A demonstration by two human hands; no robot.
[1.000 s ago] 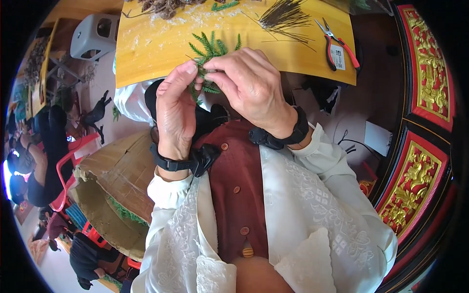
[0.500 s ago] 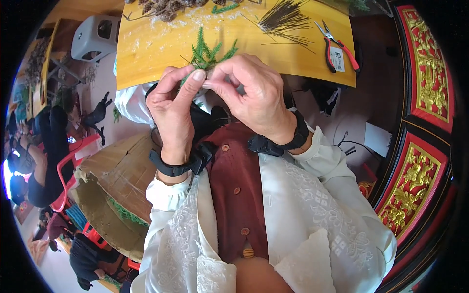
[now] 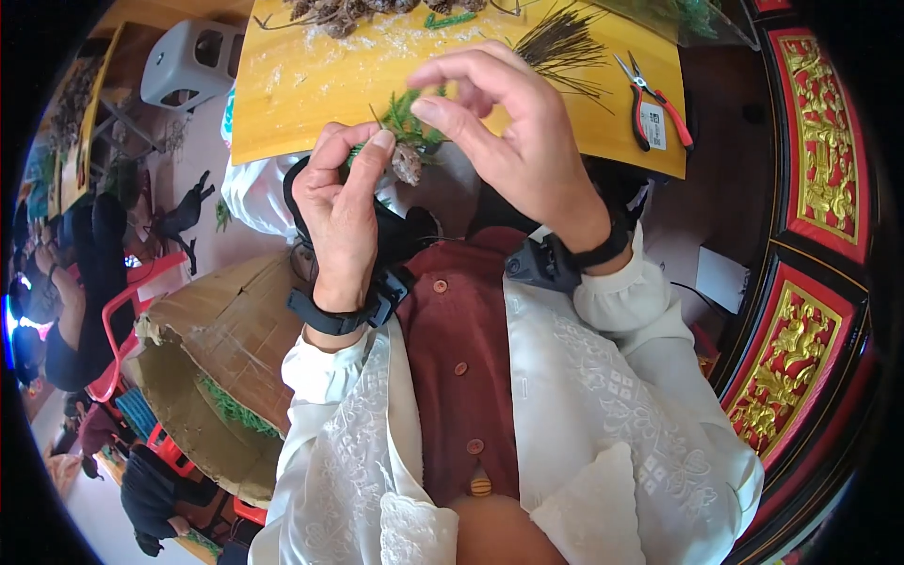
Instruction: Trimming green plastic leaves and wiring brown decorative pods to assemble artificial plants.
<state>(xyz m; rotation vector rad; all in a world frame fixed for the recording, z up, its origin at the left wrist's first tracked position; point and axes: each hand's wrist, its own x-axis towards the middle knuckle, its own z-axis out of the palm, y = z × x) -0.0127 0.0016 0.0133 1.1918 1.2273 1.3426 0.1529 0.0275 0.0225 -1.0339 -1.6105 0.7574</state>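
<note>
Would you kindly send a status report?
Left hand pinching green needled sprig, brown cone alongside. Right hand open, close by. Red-handled metal pliers lying clear on yellow table.

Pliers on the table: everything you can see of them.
The pliers have slim, tapering, metal-looking jaws, slightly parted, and spread handles in red and black. They lie near the right edge of the yellow table, jaws pointing away from the person. A white label shows between the handles; whether it is attached is unclear. The right hand, the nearer one, doesn't touch them.

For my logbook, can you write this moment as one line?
left hand: pinching green sprig with pine cone; right hand: open, near it; pliers: on yellow table
</note>
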